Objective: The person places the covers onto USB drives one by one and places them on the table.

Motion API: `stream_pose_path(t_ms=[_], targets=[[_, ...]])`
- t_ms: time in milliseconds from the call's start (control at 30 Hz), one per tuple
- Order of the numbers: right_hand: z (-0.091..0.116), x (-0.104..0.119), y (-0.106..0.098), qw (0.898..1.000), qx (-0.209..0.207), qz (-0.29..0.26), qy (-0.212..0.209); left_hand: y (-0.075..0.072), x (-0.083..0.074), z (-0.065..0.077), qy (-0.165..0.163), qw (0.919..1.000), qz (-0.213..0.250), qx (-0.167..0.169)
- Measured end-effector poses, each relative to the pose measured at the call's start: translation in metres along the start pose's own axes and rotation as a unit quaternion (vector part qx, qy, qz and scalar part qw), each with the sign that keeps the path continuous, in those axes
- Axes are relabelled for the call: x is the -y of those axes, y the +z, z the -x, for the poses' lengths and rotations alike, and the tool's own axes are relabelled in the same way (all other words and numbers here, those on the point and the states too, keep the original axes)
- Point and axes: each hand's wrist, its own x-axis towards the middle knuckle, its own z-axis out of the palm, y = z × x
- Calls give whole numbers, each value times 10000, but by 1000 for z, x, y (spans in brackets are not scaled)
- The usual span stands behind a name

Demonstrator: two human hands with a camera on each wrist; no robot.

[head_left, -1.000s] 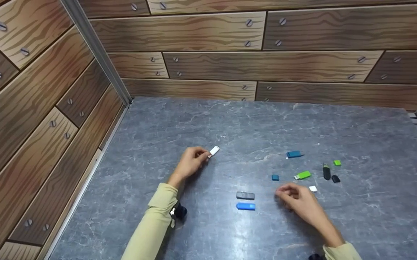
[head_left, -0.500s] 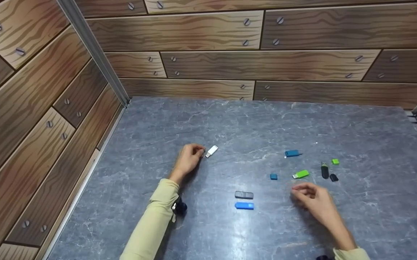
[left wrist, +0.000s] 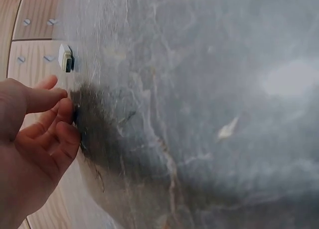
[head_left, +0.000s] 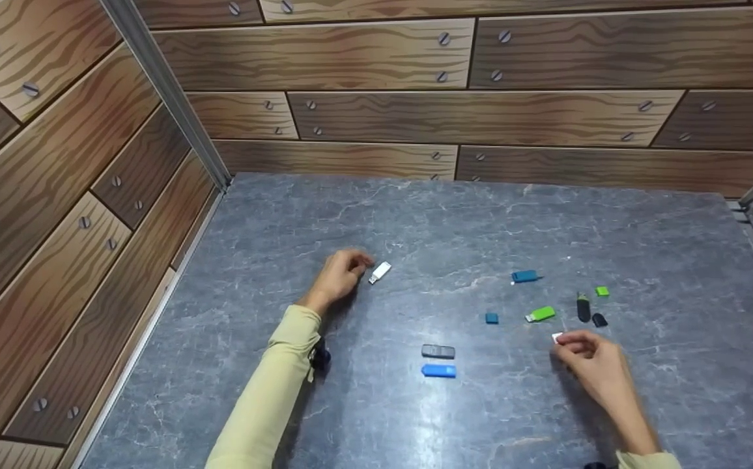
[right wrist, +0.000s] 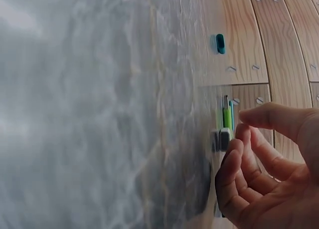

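Observation:
A white USB stick lies on the grey marbled table with its metal plug bared. My left hand hovers just left of it, fingers loosely bent and holding nothing; the left wrist view shows the stick apart from the fingertips. At the right, a small white cap is partly hidden by the fingertips of my right hand. In the right wrist view that cap stands right beside the bent fingers, with thumb and forefinger close together. A green USB stick lies just beyond.
A teal stick, its teal cap, a black stick, a black cap and a green cap lie around the right hand. A grey stick and a blue stick lie side by side between the hands.
My left hand has let go of the white USB stick and drawn slightly away from it. My right hand has moved rightward to the white cap.

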Motion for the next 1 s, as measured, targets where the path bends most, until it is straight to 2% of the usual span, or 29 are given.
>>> stream_pose_path(t_ms=[167,333,533,800,1000], targets=[[-3,-4,-5,9995,-213,193,93,0,0,-5,221,9996,-190,62],[-7,-6,-7,9989,-237,393,74,0,0,-6,371,9989,-261,140],[-10,-8,-9,9980,26,618,-119,1,-1,-7,413,9981,-298,353],[-14,-8,-11,9936,586,946,-204,0,-3,-8,449,9968,-194,633],[-14,-8,-12,9941,570,909,-172,0,-4,-10,469,9962,-78,735]])
